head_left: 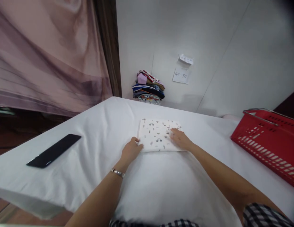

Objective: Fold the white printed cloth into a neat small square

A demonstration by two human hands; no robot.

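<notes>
A folded white cloth (153, 134) printed with small rainbows, palm trees and other motifs lies flat in front of me on the white-covered table. At its lower left corner, my left hand (131, 151) has its fingers curled against the side edge, with the thumb by the front edge. My right hand (181, 139) rests on the cloth's right part, fingers stretched out and slightly blurred. A silver bracelet (117, 172) circles my left wrist.
On the white tablecloth (99, 135), a black flat slab (54, 150) lies at left. A red plastic basket (267, 142) stands at right. Folded clothes (149, 86) are stacked at the back by the wall, under a paper marked "45-50" (181, 75). A pink curtain (52, 53) hangs at left.
</notes>
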